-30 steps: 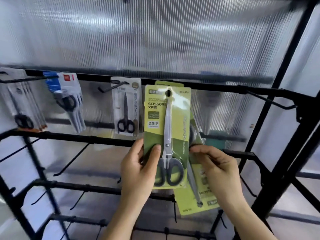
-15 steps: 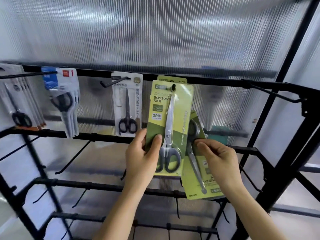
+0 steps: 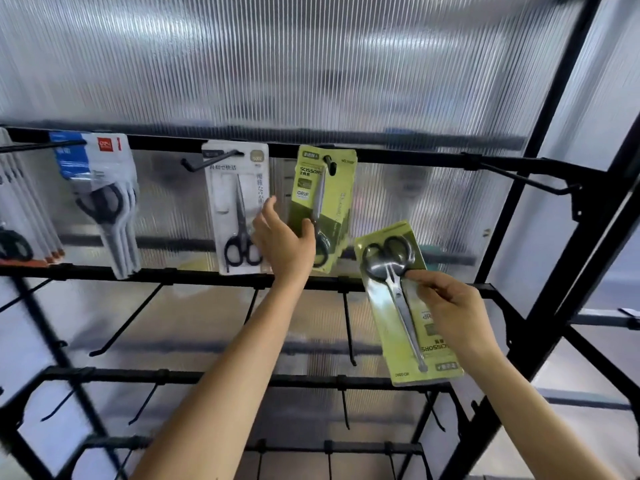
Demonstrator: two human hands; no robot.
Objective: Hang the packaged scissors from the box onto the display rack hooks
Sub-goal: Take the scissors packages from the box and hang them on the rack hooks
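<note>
A green packaged scissors [image 3: 329,202] hangs on a hook [image 3: 330,165] of the black display rack's top bar [image 3: 398,155], with more green cards behind it. My left hand [image 3: 280,244] is just left of its lower end, fingers spread, thumb resting on the pack's front near the black handles. My right hand [image 3: 450,313] pinches a second green packaged scissors [image 3: 391,271], held upside down and tilted, below and right of the hung one. The box is out of view.
A white scissors pack [image 3: 239,206] hangs left of the green one, blue-white packs [image 3: 100,199] further left, more packs [image 3: 20,216] at the far left edge. A bare hook [image 3: 526,176] juts out top right. Lower bars carry bare hooks [image 3: 348,327]. A ribbed translucent panel backs the rack.
The left hand's green pack went up and back onto the hook, and its fingers have opened off it. My right hand drew the second pack down and to the right, away from the first.
</note>
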